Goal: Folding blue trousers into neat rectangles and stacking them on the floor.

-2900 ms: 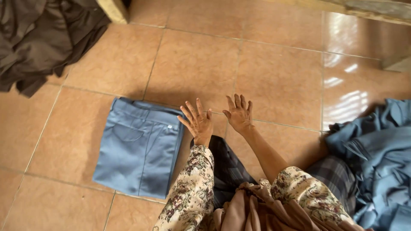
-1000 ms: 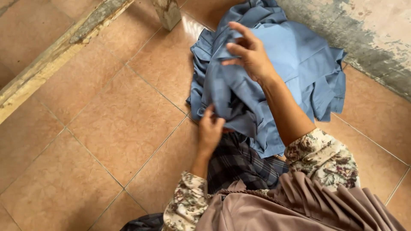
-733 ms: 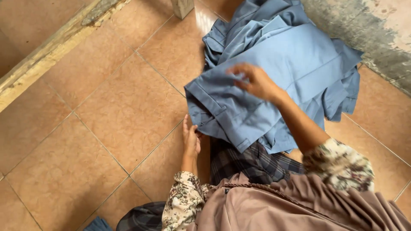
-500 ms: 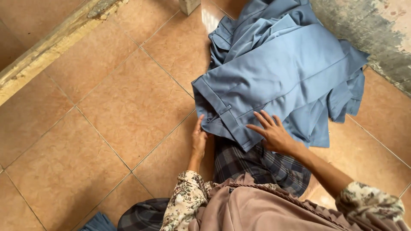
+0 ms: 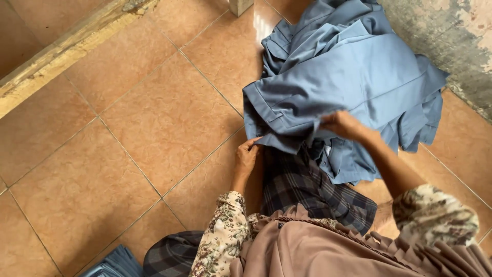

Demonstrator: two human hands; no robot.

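Blue trousers point(image 5: 348, 87) lie heaped on the tan tiled floor point(image 5: 128, 143) by the wall. The left hand point(image 5: 247, 156), arm stretched straight down, pinches the waistband's near corner; the right hand point(image 5: 342, 125), elbow bent, is closed on a fold mid-fabric.

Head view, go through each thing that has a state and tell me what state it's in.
Left hand: grip pinching the lower edge of the top blue garment.
Right hand: grip closed on a bunch of that garment's cloth.
Top blue garment: spread loosely, unfolded.
Blue pile: crumpled.
Folded blue garment: folded.
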